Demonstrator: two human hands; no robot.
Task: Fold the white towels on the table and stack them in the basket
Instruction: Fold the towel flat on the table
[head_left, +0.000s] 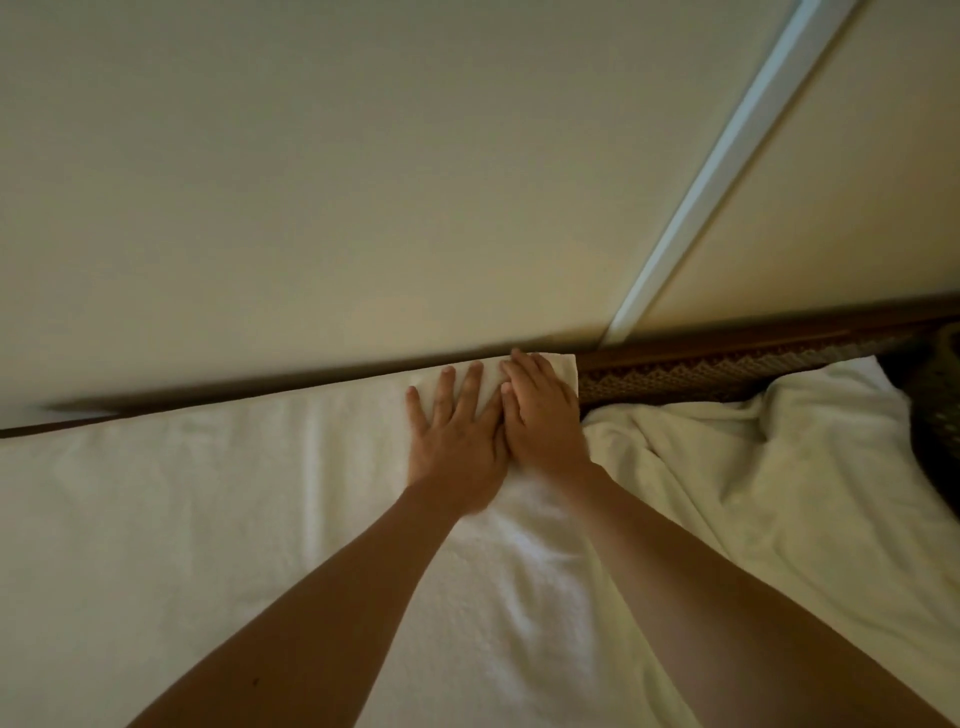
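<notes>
Keep your left hand (457, 436) and right hand (540, 410) flat, fingers straight, and press the soft white folded towel (535, 530) smooth at the table's far edge.

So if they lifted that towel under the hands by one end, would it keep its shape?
Probably not. The towel looks soft: it lies in wrinkles and follows the table under both flat hands, left and right. Lifted, it would likely droop and unfold. The crumpled towel beside it already bunches in loose folds, which suggests the same limp cloth.
</notes>
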